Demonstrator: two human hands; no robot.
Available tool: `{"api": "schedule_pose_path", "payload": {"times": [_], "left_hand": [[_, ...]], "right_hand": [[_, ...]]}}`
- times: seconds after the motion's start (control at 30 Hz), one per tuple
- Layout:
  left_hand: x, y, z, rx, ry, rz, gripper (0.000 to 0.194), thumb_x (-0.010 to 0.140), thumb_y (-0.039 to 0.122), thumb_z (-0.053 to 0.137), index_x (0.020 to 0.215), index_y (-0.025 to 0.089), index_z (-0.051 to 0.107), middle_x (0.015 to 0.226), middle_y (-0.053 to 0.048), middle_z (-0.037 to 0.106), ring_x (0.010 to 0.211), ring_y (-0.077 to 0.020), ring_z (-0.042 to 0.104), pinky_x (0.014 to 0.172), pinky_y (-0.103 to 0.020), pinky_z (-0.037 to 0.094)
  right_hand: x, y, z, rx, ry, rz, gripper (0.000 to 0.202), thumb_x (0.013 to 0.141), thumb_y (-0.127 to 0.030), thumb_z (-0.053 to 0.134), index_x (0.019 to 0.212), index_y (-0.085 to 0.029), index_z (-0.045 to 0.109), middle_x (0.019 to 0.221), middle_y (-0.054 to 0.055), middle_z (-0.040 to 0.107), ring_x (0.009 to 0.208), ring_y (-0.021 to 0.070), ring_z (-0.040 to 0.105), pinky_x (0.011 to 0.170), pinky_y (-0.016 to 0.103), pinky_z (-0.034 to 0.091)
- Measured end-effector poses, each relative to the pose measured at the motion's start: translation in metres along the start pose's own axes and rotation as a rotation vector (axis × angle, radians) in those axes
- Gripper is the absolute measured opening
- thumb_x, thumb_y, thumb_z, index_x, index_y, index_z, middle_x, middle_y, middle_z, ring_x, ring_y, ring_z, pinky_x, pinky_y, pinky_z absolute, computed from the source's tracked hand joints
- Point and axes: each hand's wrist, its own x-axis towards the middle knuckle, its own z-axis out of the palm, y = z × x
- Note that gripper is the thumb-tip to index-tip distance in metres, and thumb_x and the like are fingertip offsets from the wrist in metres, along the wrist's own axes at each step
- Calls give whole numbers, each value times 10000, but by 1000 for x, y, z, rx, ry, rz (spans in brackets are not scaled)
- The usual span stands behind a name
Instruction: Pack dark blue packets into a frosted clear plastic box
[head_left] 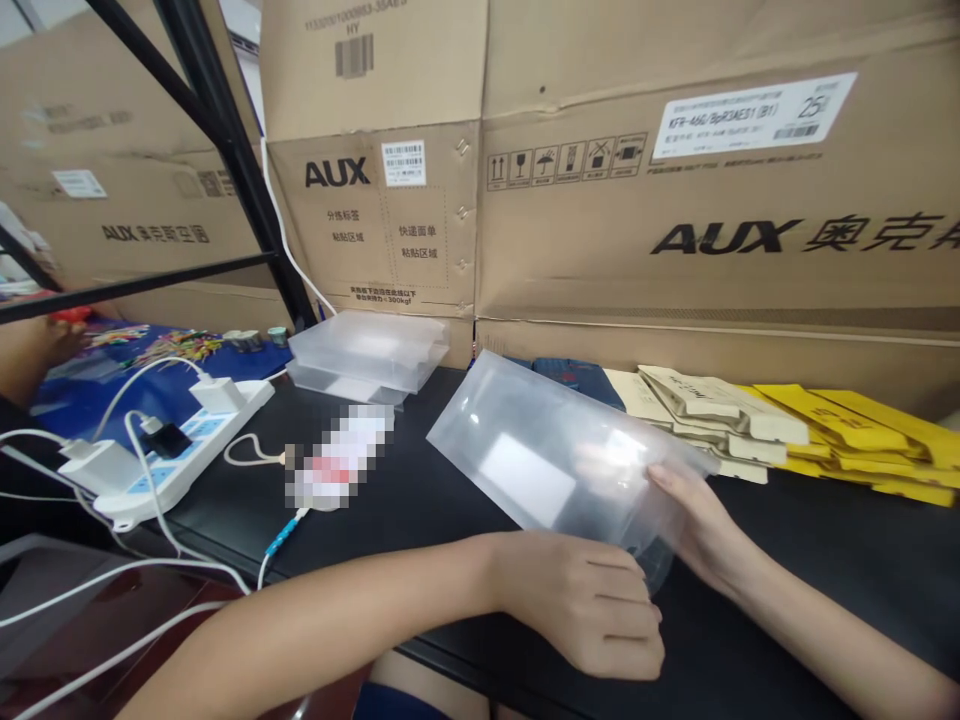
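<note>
A translucent frosted plastic bag point(480, 420) is tilted above the black table, with a white rectangle showing through it. My right hand point(701, 525) grips its right end, thumb on top and fingers behind. In front of the bag's near right edge, my left hand point(585, 605) is curled into a fist, back of the hand up. Its fingertips are turned under, so whatever they hold, if anything, is hidden. More translucent plastic bags point(367, 350) lie in a pile at the back, left of the held one.
Cream paper packets point(705, 400) and yellow packets point(847, 430) are stacked at the back right, beside dark blue ones point(577, 378). A blurred-out phone point(341, 460) and a white power strip point(187, 450) with cables lie left. Cardboard boxes point(570, 280) wall the back. Another person's arm point(34, 350) shows far left.
</note>
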Motion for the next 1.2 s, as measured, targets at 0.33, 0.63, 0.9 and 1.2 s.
{"api": "schedule_pose_path", "payload": {"times": [0.33,0.63,0.9,1.2], "left_hand": [[4,-3,-15,96,42,-43,132,906,266,611,965,230,724,1030,-17,738,943,-133,671,908,-261,527],[-12,-31,-61,150,83,-405,279,877,435,588,891,168,669,733,-6,718,673,-132,657,873,-343,518],[-32,-52,-67,-51,-253,-952,370,823,437,674,1141,248,669,1259,-99,638,1176,-272,566,1010,-461,460],[-44,-48,-57,-285,-369,-1234,572,814,512,660,1339,320,539,1316,-72,586,1216,-275,557,1013,-422,497]], "right_hand": [[6,-3,-7,21,-63,99,464,881,-442,413,1226,-194,598,1182,141,712,1069,334,682,864,480,571],[19,0,-57,16,-274,303,450,850,-440,458,1184,-178,606,937,123,771,825,267,743,785,426,570],[-5,-6,-87,2,-436,459,639,779,-617,653,1227,-163,617,795,89,761,666,218,729,580,293,564],[-22,-5,-75,-69,-131,437,544,765,-646,658,861,-114,717,569,46,701,438,137,639,432,208,490]]}}
